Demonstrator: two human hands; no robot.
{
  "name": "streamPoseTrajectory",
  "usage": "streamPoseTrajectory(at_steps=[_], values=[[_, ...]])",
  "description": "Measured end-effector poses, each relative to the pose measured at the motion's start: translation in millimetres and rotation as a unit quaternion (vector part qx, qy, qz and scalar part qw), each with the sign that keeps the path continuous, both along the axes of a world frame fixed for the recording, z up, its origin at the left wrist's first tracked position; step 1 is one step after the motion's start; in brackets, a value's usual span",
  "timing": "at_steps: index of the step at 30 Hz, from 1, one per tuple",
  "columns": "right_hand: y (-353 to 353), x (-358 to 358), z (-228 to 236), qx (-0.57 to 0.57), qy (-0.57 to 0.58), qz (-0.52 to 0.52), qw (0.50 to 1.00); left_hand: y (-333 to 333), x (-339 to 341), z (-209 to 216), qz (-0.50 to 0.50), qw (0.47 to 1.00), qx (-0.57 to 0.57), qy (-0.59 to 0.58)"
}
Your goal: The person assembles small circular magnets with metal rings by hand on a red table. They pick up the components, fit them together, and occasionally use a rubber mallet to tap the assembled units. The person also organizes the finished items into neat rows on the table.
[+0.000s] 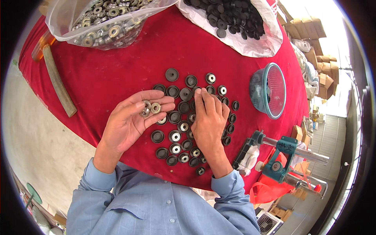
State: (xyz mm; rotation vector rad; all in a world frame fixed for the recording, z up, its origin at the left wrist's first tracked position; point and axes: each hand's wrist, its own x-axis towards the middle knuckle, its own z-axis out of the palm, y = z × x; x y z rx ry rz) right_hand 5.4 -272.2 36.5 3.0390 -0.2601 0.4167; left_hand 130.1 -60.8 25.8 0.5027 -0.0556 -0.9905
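Note:
My left hand (124, 124) is turned palm up over the red cloth, its fingers curled around a few small metal ball bearings (155, 108). Palm down, my right hand (210, 125) reaches into a cluster of round black caps (158, 136). Its fingers are close together, and the fingertips touch a cap at the cluster's far side. The thumb and anything pinched under the fingers are hidden. Several caps have a shiny bearing seated inside, such as the bearing (175, 136) between my hands. Others are hollow, and a few lie with their flat side up.
A clear plastic bag (117, 35) of bearings sits far left, with a curved wooden stick (58, 80) below it. A white sack (268, 43) of black discs lies at the far edge. To the right stand a teal basket (277, 92) and a green hand press (284, 158).

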Motion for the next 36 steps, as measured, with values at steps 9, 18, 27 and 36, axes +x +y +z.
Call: streamPoseTrajectory(at_steps=[9, 18, 27, 36], values=[[-6, -6, -1, 0.015, -0.014, -0.019, 1.000, 0, 0, -3, -0.009, 1.000, -0.024, -0.015], [57, 3, 41, 0.302, -0.067, 0.095, 0.946, 3, -6, -6, -0.050, 0.997, -0.011, -0.054], [55, 5, 16, 0.295, -0.093, 0.124, 0.943, 5, -13, -6, -0.087, 0.992, 0.042, -0.082], [2, 27, 18, 0.264, -0.112, 0.016, 0.958, 3, -8, 2, -0.026, 0.996, 0.060, -0.067]])
